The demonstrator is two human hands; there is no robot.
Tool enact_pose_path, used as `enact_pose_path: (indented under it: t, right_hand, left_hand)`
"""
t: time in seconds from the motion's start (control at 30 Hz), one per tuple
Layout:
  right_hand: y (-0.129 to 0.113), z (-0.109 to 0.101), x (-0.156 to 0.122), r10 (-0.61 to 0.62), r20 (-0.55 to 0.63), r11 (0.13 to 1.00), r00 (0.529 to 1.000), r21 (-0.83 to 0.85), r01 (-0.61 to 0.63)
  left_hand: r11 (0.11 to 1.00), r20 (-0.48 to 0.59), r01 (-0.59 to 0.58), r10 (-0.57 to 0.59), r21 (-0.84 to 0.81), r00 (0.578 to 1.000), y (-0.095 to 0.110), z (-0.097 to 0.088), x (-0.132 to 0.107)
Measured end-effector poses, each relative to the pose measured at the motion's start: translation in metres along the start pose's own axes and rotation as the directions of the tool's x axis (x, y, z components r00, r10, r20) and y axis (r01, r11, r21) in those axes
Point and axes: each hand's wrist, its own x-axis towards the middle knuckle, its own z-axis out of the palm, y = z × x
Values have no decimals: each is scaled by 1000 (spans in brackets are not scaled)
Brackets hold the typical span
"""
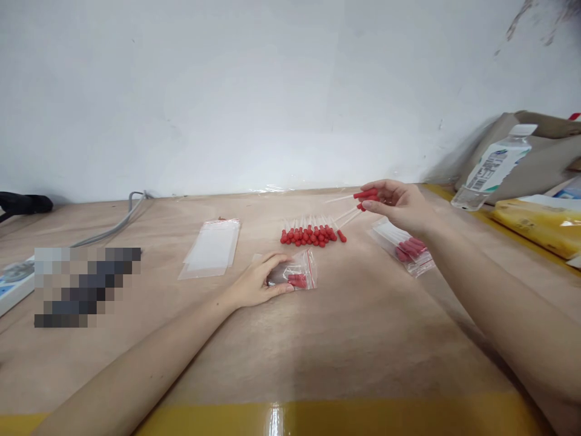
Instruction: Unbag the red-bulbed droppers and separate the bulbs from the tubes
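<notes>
My left hand [258,281] grips a small clear zip bag [312,266] on the table, thumb and fingers closed round its left part. Red bulbs [297,280] show inside the bag. Raised to the right, my right hand [397,206] pinches a few droppers [365,195] by their red rubber bulbs, their thin clear tubes pointing left. Between the hands lies a pile of the same red-bulbed droppers [311,233], tubes toward the wall. Beneath my right hand is a filled bag of droppers [403,245]. Flat zip bags [213,248] are stacked left of my left hand.
A water bottle [494,166] leans at the right by a grey-brown bag [551,145] and a yellow packet [535,224]. On the left are a grey cable [113,227], a power strip [18,290] and a blurred-out dark object [88,290]. A wall backs the wooden table [345,345].
</notes>
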Motion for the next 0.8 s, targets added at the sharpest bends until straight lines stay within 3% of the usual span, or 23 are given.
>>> enact_pose_path:
  t: [0.07, 0.13, 0.3, 0.57, 0.8]
  right_hand:
    - [9, 6, 0, -111, -133, 988, 985, -121, 95]
    - [21, 16, -3, -209, -186, 947, 960, -283, 152]
    - [50, 38, -14, -284, -56, 785, 957, -587, 198]
    - [63, 44, -17, -223, 182, 740, 958, -608, 288]
    - [66, 45, -23, -140, 232, 803, 963, -542, 247]
  left_hand:
    - [1000, -3, 5, -5, -2, 1000, 1, 0, 0]
    - [1000, 1, 4, -4, 1, 1000, 1, 0, 1]
    - [999, -7, -27, 27, 17, 1000, -2, 0, 1]
    - [999, -6, -49, 49, 6, 999, -5, 2, 0]
    - [998, -21, -57, 57, 5, 998, -4, 2, 0]
